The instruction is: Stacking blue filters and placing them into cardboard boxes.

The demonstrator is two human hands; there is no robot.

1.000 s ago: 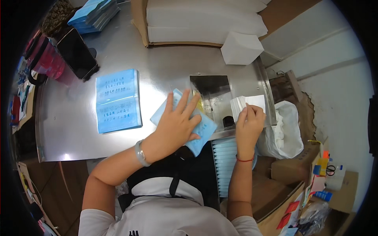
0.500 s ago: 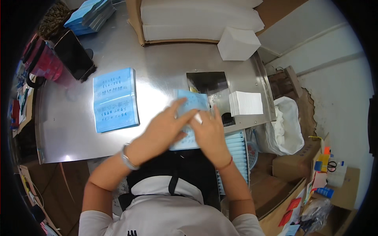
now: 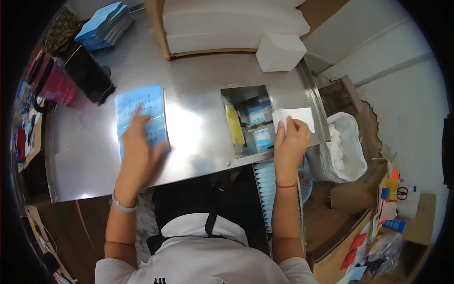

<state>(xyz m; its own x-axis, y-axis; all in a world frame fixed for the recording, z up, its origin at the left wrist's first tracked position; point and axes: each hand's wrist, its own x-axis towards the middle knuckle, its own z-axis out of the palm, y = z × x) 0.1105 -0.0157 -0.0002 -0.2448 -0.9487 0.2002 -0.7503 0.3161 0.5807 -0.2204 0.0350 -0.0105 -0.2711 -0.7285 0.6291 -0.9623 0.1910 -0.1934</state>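
Observation:
My left hand (image 3: 138, 150) lies flat, fingers apart, on a stack of light blue packets (image 3: 140, 113) at the left of the steel table (image 3: 194, 123). My right hand (image 3: 289, 142) rests at the table's right edge, fingertips on a small pile of white sheets (image 3: 295, 117); whether it grips one I cannot tell. Between the hands a square opening (image 3: 248, 120) in the tabletop shows a yellow part and blue-and-white packets inside.
A cardboard tray of white stacks (image 3: 227, 23) and a white box (image 3: 280, 51) stand at the back. More blue packets (image 3: 105, 26) lie back left, by a pink bag (image 3: 54, 85). A white sack (image 3: 343, 146) hangs at the right; a row of blue packets (image 3: 267, 189) sits under the table edge.
Both hands were together over a blue packet in front of me. Now the left hand has gone left to the blue stack and the right hand has gone to the white sheets.

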